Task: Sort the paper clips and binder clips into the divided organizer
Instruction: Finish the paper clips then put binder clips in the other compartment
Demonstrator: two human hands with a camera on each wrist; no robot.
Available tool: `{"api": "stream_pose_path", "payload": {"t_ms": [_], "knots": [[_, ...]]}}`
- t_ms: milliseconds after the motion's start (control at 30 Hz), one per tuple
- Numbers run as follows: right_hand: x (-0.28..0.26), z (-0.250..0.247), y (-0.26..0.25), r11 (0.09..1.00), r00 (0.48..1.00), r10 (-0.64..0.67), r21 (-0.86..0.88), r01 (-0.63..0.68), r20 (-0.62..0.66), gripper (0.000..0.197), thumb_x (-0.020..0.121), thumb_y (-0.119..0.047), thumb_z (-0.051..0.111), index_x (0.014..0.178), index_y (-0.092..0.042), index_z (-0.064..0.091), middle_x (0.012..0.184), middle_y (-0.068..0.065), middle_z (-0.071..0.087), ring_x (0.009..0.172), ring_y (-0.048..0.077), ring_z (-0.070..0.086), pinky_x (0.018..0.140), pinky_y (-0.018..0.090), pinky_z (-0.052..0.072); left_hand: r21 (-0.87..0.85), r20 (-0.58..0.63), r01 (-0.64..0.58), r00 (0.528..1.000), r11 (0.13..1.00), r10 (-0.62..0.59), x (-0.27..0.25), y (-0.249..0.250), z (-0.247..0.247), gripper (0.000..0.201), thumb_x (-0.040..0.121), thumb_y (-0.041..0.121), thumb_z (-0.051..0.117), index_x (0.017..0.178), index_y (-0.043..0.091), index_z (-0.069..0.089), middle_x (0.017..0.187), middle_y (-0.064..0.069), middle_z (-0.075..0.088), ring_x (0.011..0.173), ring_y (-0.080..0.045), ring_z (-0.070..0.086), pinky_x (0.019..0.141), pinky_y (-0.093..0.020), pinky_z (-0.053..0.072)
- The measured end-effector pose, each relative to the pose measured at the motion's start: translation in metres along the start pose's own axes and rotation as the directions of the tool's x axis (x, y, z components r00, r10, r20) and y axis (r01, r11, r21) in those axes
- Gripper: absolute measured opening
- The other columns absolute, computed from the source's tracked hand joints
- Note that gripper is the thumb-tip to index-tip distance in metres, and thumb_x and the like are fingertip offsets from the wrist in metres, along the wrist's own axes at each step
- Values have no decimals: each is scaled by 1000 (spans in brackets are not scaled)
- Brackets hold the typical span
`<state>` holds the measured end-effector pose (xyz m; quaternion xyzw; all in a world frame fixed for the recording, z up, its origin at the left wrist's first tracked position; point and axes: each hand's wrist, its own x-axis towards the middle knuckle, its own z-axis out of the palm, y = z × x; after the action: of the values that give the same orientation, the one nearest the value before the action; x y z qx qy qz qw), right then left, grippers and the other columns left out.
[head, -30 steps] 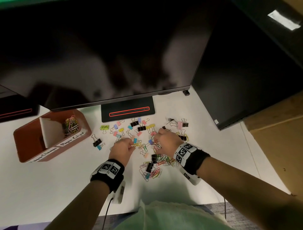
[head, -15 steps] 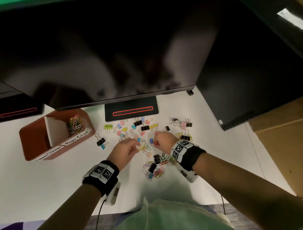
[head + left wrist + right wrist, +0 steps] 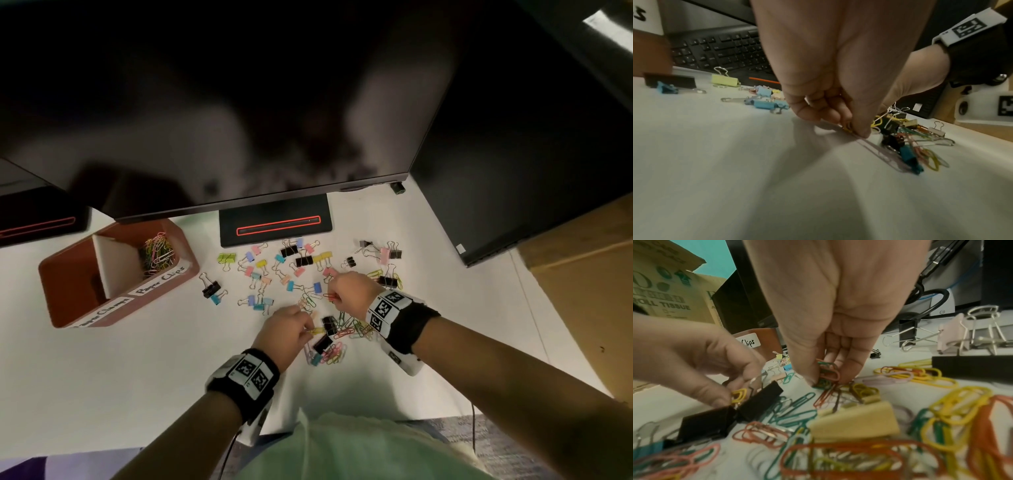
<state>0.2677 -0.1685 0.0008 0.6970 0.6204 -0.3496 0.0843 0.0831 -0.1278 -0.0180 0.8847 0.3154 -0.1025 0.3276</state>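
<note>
Yellow paper clip (image 3: 315, 331) half hidden, pinched by left hand (image 3: 284, 329), right hand (image 3: 349, 291) pinching bunched paper clips (image 3: 828, 374), count unclear

Dim overhead lighting; the white desk (image 3: 102, 377) appears grey, with soft shadows beneath both hands. Wide-angle distortion bends the edges. Foreground paper clips (image 3: 838, 459) in the right wrist view are out of focus.

Two bare hands work over the white desk: the left hand (image 3: 286, 330) and the right hand (image 3: 349, 291). One reddish-brown divided organizer box (image 3: 68, 274) has two compartments. Three black monitors (image 3: 239, 102) stand behind. Coloured wire paper clips (image 3: 346, 330) and folding binder clips (image 3: 303, 261) are too numerous and tangled to count.
</note>
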Motion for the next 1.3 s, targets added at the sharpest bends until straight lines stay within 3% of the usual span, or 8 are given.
{"api": "stream_pose_path", "payload": {"t_ms": [200, 433, 567, 733, 833, 933, 1133, 1300], "knots": [[-1, 1, -2, 1000, 1000, -5, -22, 5, -8, 23, 89, -5, 45, 104, -4, 63, 143, 9, 43, 99, 30, 61, 79, 31, 50, 104, 44, -30, 999, 994, 25, 9, -4, -3, 18, 91, 18, 52, 101, 5, 60, 118, -13, 53, 111, -28, 49, 94, -35, 41], [-5, -10, -5, 997, 996, -2, 74, 8, -84, 13, 90, -12, 48, 94, -7, 59, 108, 10, 63, 94, 26, 60, 77, 30, 46, 3, 6, -103, 995, 995, 103, -2, -23, -16, 13, 91, 15, 53, 93, 4, 59, 91, -10, 58, 86, -22, 50, 76, -30, 39], [-1, -30, -27, 989, 982, -23, 139, 50, -189, 21, 90, -17, 50, 104, -12, 64, 102, 7, 65, 94, 23, 61, 81, 30, 50, -138, -172, -131, 979, 982, 106, -21, -40, -54, 7, 87, 16, 59, 85, 8, 59, 78, 2, 54, 73, -13, 49, 70, -27, 43], [27, -74, -101, 964, 929, -155, 153, 216, -337, 12, 89, -21, 55, 95, -14, 63, 92, 3, 62, 84, 21, 58, 78, 31, 49, -247, -443, -33, 893, 968, -82, -41, -90, -138, 5, 85, 14, 63, 83, 15, 59, 73, 0, 60, 65, -10, 53, 64, -20, 44], [64, -96, -160, 938, 880, -203, 172, 301, -429, 12, 87, -17, 55, 93, -13, 65, 93, 7, 65, 85, 24, 61, 80, 34, 51, -312, -471, 141, 836, 940, -282, -43, -131, -178, 6, 84, 15, 64, 83, 15, 58, 76, -9, 65, 70, -23, 60, 69, -34, 50], [106, -111, -214, 938, 887, -192, 187, 292, -420, 16, 89, -15, 53, 99, -9, 64, 100, 13, 66, 94, 30, 62, 84, 36, 50, -254, -446, 301, 807, 919, -387, -39, -161, -201, 9, 82, 19, 66, 85, 11, 62, 81, -10, 68, 80, -26, 63, 77, -33, 50], [145, -93, -256, 950, 942, -78, 263, 170, -328, 39, 89, -19, 57, 126, -9, 49, 118, 16, 62, 108, 32, 59, 90, 37, 48, -229, -322, 337, 859, 913, -398, -39, -177, -202, 23, 83, 7, 61, 105, 4, 63, 104, -17, 67, 98, -30, 63, 90, -41, 50], [104, -76, -215, 861, 852, -185, 336, 381, -491, 32, 91, -18, 55, 123, -15, 54, 113, 8, 63, 100, 20, 61, 89, 31, 51, -165, -385, 106, 908, 980, -163, -55, -155, -185, 32, 87, 1, 51, 117, 11, 60, 111, -8, 59, 97, -20, 59, 91, -28, 47]]}}
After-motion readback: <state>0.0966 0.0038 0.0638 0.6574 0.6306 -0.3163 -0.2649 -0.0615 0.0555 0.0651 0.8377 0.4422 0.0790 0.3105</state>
